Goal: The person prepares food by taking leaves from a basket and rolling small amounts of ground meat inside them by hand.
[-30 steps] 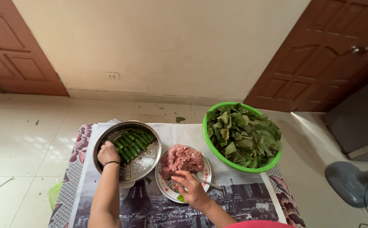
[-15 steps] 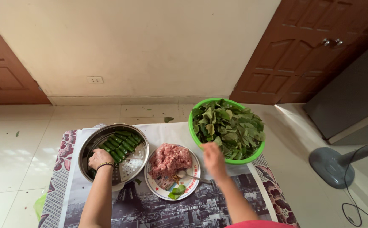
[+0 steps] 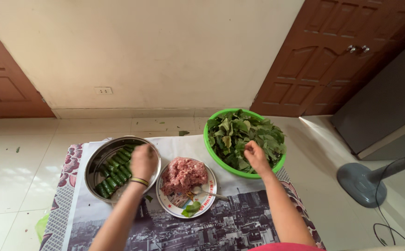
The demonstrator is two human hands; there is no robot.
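**Position check**

- Right hand [image 3: 257,157]: at the near rim of the green basin [image 3: 205,142], far right corner of the mat [image 3: 239,223]. Fingers bent down into the heap of leaves [image 3: 239,132] and touching it. Grip state: cannot tell whether closed on a leaf or merely resting among the heap.
- Left hand [image 3: 143,162]: above the near right side of the metal pan [image 3: 87,172], at the mat's far left. Back of the hand toward the camera, fingers curled under. Grip state: cannot tell, palm side hidden.
- Leaf rolls [image 3: 114,174]: packed side by side in the pan's left half.
- Plate [image 3: 167,204]: between pan and basin, carrying minced meat [image 3: 183,174], a spoon [image 3: 207,191] and a leaf scrap [image 3: 191,209].

**Handling the leaves**

1. Pinch one leaf only, close to the stem, with thumb and forefinger.
2. Lift straight up and shake lightly to shed clinging neighbours.
3. Choose a broad, untorn leaf; probably easier to roll tightly.
4. Avoid pressing into the heap: likely bruising and tearing.
5. Hold the left hand clear of the rolls to avoid loosening the row.
6. Mind the spoon handle overhanging the plate's right edge.
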